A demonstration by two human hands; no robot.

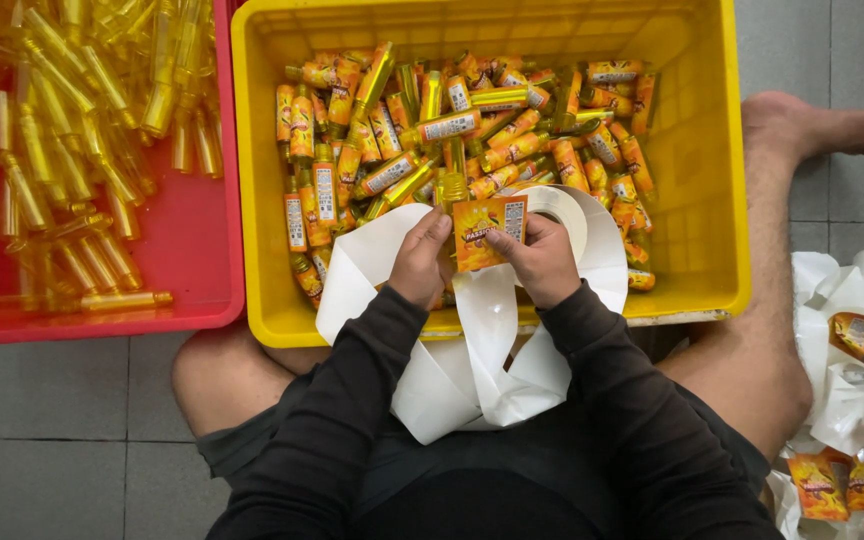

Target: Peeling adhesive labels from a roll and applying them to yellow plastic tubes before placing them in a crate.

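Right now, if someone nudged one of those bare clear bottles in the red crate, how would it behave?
An unlabelled bottle would probably roll: it lies on its side and looks round and slim. It seems light, small plastic with clear yellowish contents. Its smooth, shiny surface may be slippery. The red crate wall would likely stop it.

Over the near rim of the yellow plastic crate (pixel 712 200), the left hand (pixel 420 258) and right hand (pixel 542 260) pinch an orange rectangular label (pixel 487 230) against a small clear yellow bottle (pixel 451 186). Labelled orange bottles (pixel 472 120) fill the crate. White backing-paper ribbon (pixel 482 340) loops below it. A red plastic crate (pixel 192 250) of unlabelled bottles (pixel 72 120) sits to its left.
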